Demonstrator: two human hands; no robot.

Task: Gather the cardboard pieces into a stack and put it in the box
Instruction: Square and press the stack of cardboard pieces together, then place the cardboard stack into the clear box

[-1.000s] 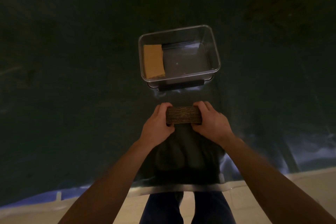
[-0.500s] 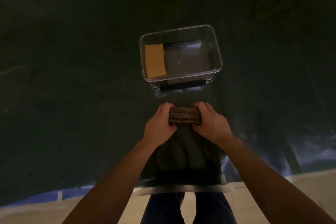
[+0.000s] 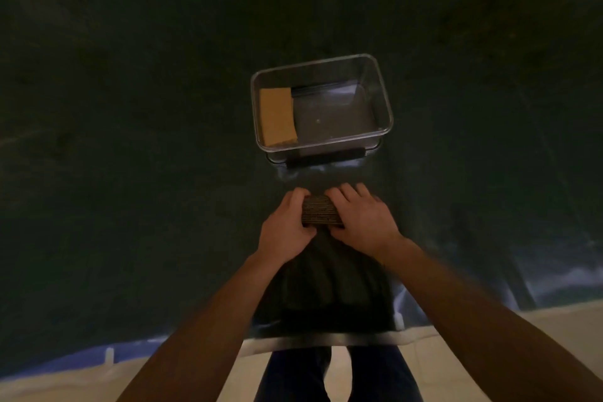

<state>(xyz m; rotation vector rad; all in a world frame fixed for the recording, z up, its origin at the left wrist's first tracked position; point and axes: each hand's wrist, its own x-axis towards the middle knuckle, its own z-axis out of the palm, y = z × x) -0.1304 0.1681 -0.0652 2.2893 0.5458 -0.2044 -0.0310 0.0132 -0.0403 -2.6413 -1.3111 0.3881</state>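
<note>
Both hands were on the cardboard stack, which sat on the dark green cloth with its layered edge facing the camera.

Left hand: fingers curled around the left end of the stack, thumb on the near face, clamped on it.

Right hand: fingers draped over the top right of the stack, tips reaching past its far edge, thumb tucked under the near lower corner. Grasping too (how hard it pressed, can't tell).

So the stack was pinched between the 2 hands, only its middle section visible between them. Whether it rested on the cloth or was slightly lifted, can't tell in this light.

Beyond the fingertips, near but not touching, stood the clear plastic box, open top, with a dark latch bar on its near side facing the fingers. Inside, against the wall on the left-hand side, lay 1 tan cardboard piece, flat; the remaining box floor was bare.

Behind the wrists, toward the body, the cloth bunched into dark folds, then ended at a pale floor edge. The person's legs in dark trousers showed between the forearms.
</note>
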